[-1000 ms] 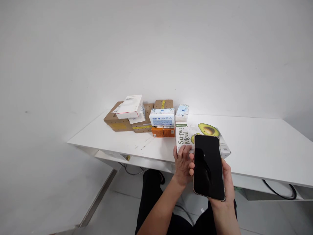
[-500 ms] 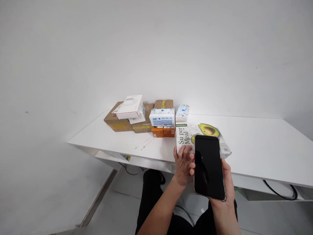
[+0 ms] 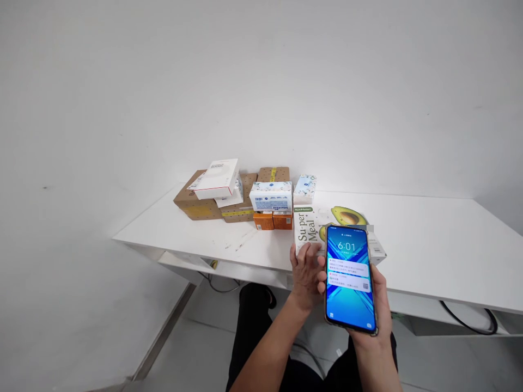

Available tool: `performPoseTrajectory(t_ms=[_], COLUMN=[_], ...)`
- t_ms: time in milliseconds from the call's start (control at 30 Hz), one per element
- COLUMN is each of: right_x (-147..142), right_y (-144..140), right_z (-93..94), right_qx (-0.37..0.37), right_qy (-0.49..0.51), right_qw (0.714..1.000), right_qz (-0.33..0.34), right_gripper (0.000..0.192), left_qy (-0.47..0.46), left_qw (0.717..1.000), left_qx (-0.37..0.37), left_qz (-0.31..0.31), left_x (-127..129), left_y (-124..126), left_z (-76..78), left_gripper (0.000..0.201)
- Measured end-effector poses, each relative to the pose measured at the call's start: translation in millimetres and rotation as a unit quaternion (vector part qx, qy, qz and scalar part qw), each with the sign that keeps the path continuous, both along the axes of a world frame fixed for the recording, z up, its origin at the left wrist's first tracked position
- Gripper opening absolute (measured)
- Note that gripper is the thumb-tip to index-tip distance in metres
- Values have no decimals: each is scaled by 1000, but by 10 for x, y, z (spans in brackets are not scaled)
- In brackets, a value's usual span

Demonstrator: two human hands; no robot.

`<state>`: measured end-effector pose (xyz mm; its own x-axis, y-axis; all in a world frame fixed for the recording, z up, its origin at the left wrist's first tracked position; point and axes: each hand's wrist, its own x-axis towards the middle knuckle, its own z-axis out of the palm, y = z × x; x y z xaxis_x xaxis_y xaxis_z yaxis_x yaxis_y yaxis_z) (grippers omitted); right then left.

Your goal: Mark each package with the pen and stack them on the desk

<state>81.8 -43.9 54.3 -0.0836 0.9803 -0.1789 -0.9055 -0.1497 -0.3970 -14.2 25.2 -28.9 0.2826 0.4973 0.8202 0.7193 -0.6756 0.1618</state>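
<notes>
Lighting up from black, the phone [image 3: 349, 305] is becoming readable, right hand [image 3: 381, 310] wrapping fingers around it, left hand [image 3: 305, 275] holding fingers loosely spread at the avocado box's [image 3: 304, 228] near edge.

Pale grey wall [image 3: 261, 81], faintly marked; white desk [image 3: 429, 239] alongside; grey tiled floor [image 3: 204, 337].

Phone [image 3: 350, 302] screen bright blue; avocado-print box [image 3: 316, 218] white, green-lettered.

The phone [image 3: 350, 280], dark before, is now lit bright blue, showing 6:01.
</notes>
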Motion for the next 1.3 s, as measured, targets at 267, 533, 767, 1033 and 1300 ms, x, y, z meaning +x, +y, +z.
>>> performPoseTrajectory(t_ms=[267, 533, 767, 1033, 1300], right_x=[24, 141, 855, 1631, 1757], right_y=[-9, -56, -97, 288, 584], right_z=[-25, -1, -30, -683, -1149], right_qx=[-12, -40, -54, -225, -185], right_qy=[-10, -78, -323, -842, -926], right_qw=[1000, 995, 862, 452, 310], right_qz=[-13, -47, -387, -191, -111], right_gripper=[44, 51, 52, 70, 61], left_qy=[5, 34, 42, 42, 47], left_qw=[1000, 998, 997, 997, 997], left_qx=[-12, -10, -4, -9, -5], left_qz=[12, 49, 59, 64, 59], left_x=[4, 29, 50, 53, 41], left_y=[-22, -17, -48, -34, -40], left_z=[86, 36, 137, 111, 119], left_gripper=[39, 34, 43, 44, 42])
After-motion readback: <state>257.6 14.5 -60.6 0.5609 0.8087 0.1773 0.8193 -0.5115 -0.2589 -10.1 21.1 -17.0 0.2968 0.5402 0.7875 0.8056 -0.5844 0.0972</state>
